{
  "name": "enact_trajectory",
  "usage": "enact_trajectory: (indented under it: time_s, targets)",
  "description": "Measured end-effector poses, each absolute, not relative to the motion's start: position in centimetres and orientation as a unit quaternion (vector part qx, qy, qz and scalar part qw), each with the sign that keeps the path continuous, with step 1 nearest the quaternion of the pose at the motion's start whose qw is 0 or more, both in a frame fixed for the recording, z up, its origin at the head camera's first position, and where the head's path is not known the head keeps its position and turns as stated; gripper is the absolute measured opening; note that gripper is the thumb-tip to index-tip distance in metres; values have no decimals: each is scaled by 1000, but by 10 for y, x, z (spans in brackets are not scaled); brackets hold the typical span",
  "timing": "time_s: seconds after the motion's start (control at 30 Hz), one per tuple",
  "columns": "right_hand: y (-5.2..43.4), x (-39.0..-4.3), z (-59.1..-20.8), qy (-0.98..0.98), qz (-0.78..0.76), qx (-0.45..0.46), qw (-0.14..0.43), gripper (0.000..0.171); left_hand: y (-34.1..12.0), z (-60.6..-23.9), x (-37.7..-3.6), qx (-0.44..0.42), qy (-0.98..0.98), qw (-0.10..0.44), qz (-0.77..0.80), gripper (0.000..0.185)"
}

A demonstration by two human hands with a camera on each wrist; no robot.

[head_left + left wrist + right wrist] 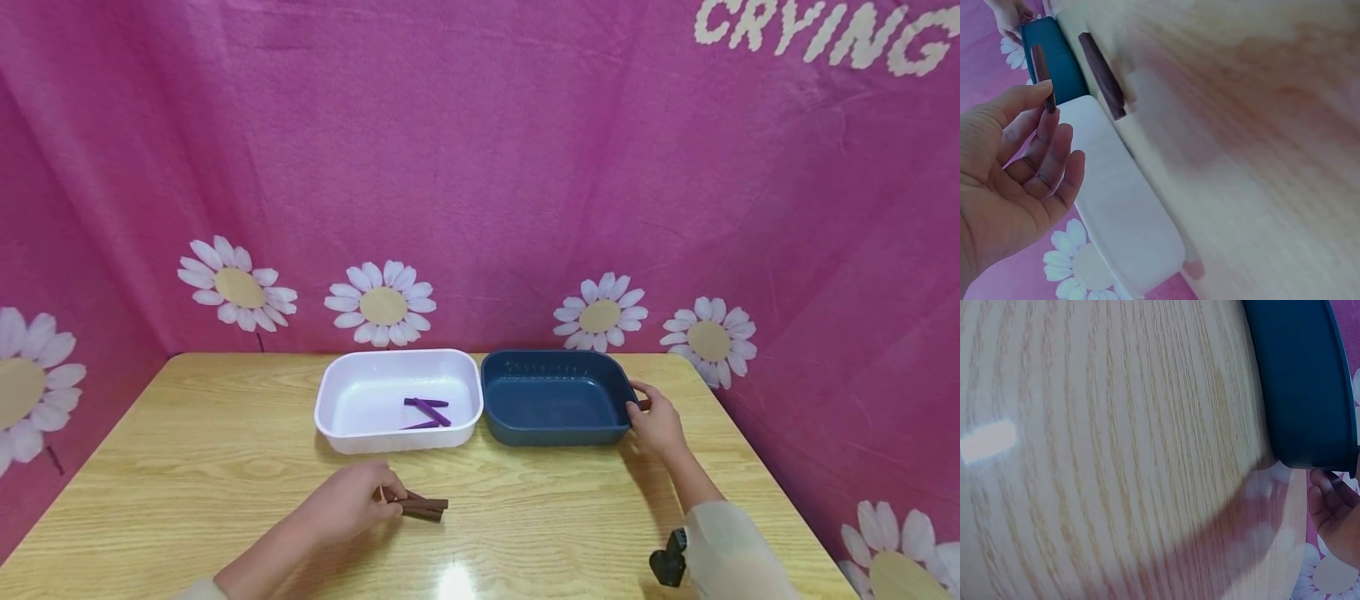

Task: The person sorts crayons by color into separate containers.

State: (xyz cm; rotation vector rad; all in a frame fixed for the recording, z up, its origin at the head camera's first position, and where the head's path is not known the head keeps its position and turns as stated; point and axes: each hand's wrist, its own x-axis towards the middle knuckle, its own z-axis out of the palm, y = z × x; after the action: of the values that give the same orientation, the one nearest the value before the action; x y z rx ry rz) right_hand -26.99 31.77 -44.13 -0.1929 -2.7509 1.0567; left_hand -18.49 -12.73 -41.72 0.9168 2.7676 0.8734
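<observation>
My left hand (352, 504) pinches a brown crayon (1039, 69) between thumb and index finger, its other fingers loosely curled. In the head view it is just in front of the white basin (397, 443). A second brown crayon (1102, 75) lies on the table beside the held one, overlapping it in the head view. My right hand (660, 421) grips the right end of the dark blue basin (558, 436), thumb at the rim and fingers against the outside wall. A small brown patch (644, 405) shows between that thumb and fingers; I cannot tell what it is.
Several purple crayons (431, 412) lie inside the white basin, towards its right end. Both basins stand side by side at the back of the wooden table (540, 517). A pink cloth (480, 167) with daisies hangs behind and at the sides.
</observation>
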Motion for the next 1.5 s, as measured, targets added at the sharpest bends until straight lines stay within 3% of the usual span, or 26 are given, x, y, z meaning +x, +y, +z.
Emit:
enact_trajectory:
  time_s: [1.13,1.5]
  targets:
    - [313,-267,-443,-911,391,-78,107,42,-95,-387,-226,277,913,-39,296,6]
    - [313,-266,-441,-912,390,-76,104,42,-74,-380,-237,242,922,-27,301,5]
